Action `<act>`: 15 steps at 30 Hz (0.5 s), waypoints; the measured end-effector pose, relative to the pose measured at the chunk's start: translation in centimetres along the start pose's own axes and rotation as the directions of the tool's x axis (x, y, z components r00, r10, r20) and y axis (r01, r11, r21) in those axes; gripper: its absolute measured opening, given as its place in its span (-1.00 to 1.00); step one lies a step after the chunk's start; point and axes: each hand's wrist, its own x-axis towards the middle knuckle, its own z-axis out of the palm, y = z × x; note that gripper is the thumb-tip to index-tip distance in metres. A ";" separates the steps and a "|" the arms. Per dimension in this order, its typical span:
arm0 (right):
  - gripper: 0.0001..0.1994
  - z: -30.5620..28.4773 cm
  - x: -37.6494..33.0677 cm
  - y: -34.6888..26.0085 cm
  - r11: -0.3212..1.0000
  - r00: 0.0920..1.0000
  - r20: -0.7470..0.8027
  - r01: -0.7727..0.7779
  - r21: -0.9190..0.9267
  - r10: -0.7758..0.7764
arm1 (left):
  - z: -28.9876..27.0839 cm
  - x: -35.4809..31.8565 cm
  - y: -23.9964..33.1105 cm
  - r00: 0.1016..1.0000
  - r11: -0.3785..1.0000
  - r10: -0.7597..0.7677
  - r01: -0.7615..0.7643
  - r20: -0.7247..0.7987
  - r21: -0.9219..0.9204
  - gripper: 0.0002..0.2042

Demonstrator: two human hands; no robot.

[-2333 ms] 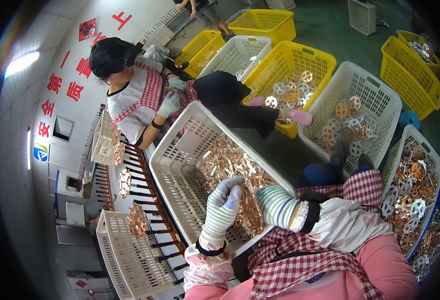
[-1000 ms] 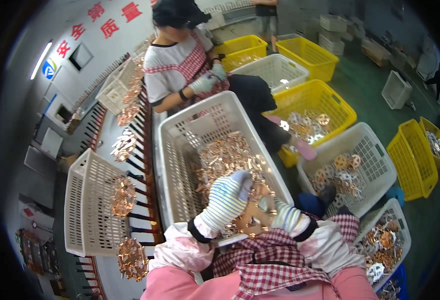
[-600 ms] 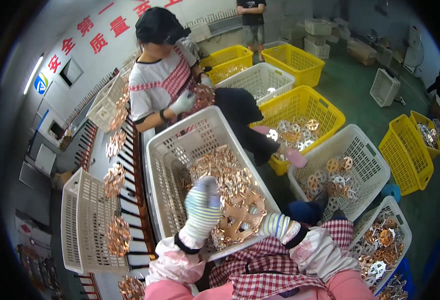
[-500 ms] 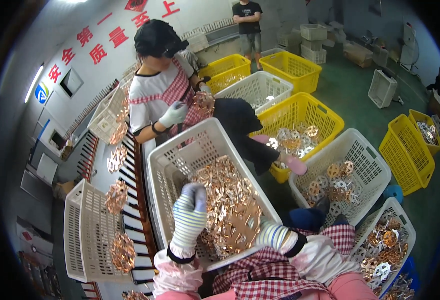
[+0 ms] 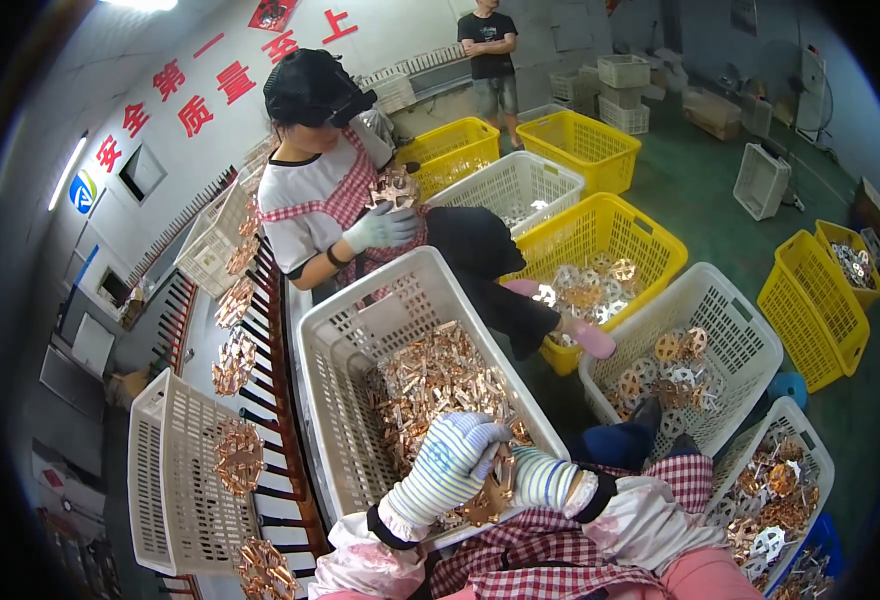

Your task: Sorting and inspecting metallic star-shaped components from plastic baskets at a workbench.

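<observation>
Both my hands wear white striped gloves and meet over the near end of a white plastic basket (image 5: 345,425). Inside it lies a heap of small copper-coloured metal pieces (image 5: 430,375). My right hand (image 5: 543,477) grips a flat copper-coloured metal part (image 5: 488,503) with cut-outs, tilted above the heap. The fingers of my left hand (image 5: 450,462) are closed at the upper edge of that part, partly covering it. Whether a small loose piece is also in the left fingers is hidden.
A co-worker (image 5: 330,190) sits across, holding copper-coloured parts (image 5: 396,188). On the left, a conveyor with dark prongs (image 5: 278,420) carries hanging parts (image 5: 238,458) beside a white basket (image 5: 165,470). Yellow baskets (image 5: 650,235) and a white basket (image 5: 730,310) stand right. Another person (image 5: 490,60) stands behind.
My left hand has moved down and right, from above the heap to the part in my right hand. The part has tilted and lowered. The co-worker's hands have moved together around their parts.
</observation>
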 end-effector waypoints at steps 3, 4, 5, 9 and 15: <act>-0.75 -0.3 -0.6 0.3 0.993 0.993 0.025 0.119 0.010 -0.119 | 0.0 0.7 -0.1 0.995 0.982 0.061 -0.074 0.079 0.172 -0.82; -0.75 -1.1 -1.1 -0.5 0.981 0.986 -0.057 0.159 0.109 -0.154 | 0.0 0.5 -0.2 0.995 0.982 0.061 -0.074 0.078 0.173 -0.82; -0.75 -2.3 -1.4 -1.5 0.992 0.991 -0.043 0.125 0.019 -0.124 | 0.1 0.3 -0.3 0.997 0.980 0.015 -0.031 0.082 0.195 -0.82; -0.80 4.7 0.7 3.0 0.967 0.958 -0.286 -0.108 -0.229 0.040 | 1.2 -0.3 0.6 0.986 0.985 -0.155 0.159 -0.056 0.072 -0.85; -0.85 1.0 -0.3 -1.2 0.956 0.918 -0.344 -0.258 -0.137 0.198 | 1.7 -1.0 1.6 0.818 0.802 -0.563 0.504 -0.123 -0.321 -0.90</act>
